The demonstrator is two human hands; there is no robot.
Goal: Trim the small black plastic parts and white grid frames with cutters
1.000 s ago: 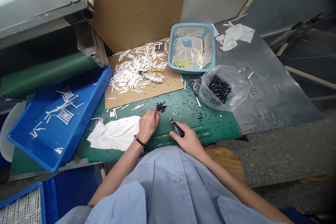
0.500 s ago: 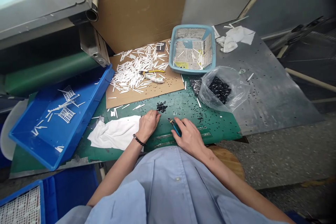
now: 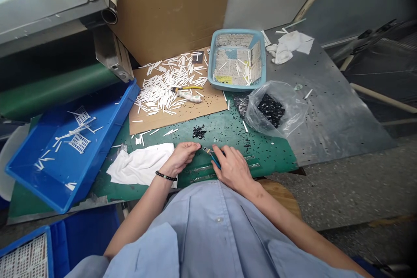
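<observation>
My left hand (image 3: 182,156), with a beaded bracelet at the wrist, pinches a small black piece (image 3: 200,147) between thumb and fingertips. Right beside it, the tip of the blue-handled pliers (image 3: 213,157) points at this piece; whether they touch is too small to tell. Those pliers are held in my right hand (image 3: 233,167). Just beyond my left fingertips lies a small pile of black pieces (image 3: 199,131) on the green mat (image 3: 218,121). A white cloth (image 3: 140,164) lies beside my left wrist.
White strips (image 3: 163,89) and yellow-handled pliers (image 3: 192,87) lie on cardboard (image 3: 182,115). Behind are a light-blue basket (image 3: 237,87) and a clear bag (image 3: 289,117) of black pieces. A blue tray (image 3: 97,156) stands at the left, below a machine.
My left hand has lifted from near the pile and turned toward the pliers, with a black piece now at its fingertips. The pliers' tip has shifted left toward it.
</observation>
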